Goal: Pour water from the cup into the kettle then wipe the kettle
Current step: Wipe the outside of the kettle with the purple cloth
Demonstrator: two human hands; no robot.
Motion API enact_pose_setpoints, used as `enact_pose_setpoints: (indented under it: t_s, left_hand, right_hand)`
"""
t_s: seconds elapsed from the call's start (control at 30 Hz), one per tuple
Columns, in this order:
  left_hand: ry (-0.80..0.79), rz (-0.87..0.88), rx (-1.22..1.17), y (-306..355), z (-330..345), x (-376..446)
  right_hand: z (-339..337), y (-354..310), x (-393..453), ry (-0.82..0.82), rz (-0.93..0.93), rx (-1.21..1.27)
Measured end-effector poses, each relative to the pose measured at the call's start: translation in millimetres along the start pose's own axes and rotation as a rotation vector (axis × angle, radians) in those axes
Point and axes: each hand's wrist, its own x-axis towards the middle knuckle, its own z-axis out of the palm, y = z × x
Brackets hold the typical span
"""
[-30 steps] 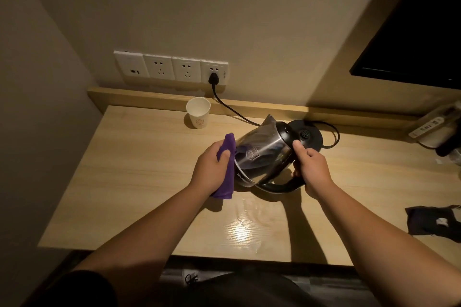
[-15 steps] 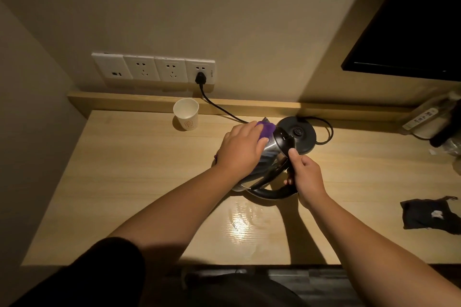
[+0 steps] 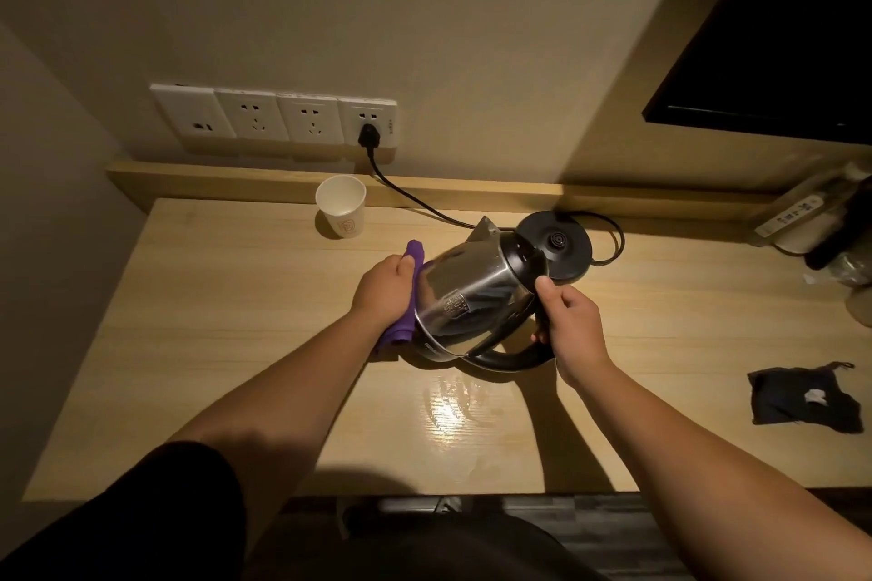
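A steel kettle [image 3: 467, 293] with a black handle lies tilted on the wooden desk [image 3: 226, 344], its black bottom toward the round black base [image 3: 559, 245]. My right hand [image 3: 571, 321] grips the kettle at the handle. My left hand [image 3: 384, 290] presses a purple cloth [image 3: 403, 326] against the kettle's left side. A white paper cup [image 3: 342, 212] stands upright at the back of the desk, apart from both hands.
A black cord runs from the base to a wall socket [image 3: 368, 123] in a row of outlets. A dark cloth [image 3: 797, 401] lies at the right. A remote [image 3: 788, 217] and other items sit at the far right. A wet patch [image 3: 453, 410] shines in front of the kettle.
My left hand with the purple cloth has moved from the kettle's upper side back down to its left side. The kettle stays tilted in my right hand.
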Motion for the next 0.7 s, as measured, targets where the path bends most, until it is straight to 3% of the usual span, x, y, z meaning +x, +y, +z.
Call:
enact_pose_setpoints:
  t_s: [0.07,0.17,0.3,0.47,0.57,0.7]
  left_hand:
    - [0.090,0.086,-0.093,7,8,-13]
    - [0.200,0.347,-0.057,24,26,-33]
    - [0.259,0.587,0.160,56,50,-52]
    - [0.310,0.736,0.421,51,57,-49]
    - [0.315,0.746,0.433,33,54,-50]
    - [0.291,0.516,0.257,-1,42,-50]
  right_hand:
    - [0,2,1,0.012,0.011,0.001]
    - [0,4,1,0.030,0.022,-0.004]
    - [5,1,1,0.054,-0.007,-0.027]
    - [8,6,-6,0.071,0.032,-0.012]
    - [10,10,-9,0.042,0.089,0.037]
    - [12,8,-13,0.038,0.146,0.112]
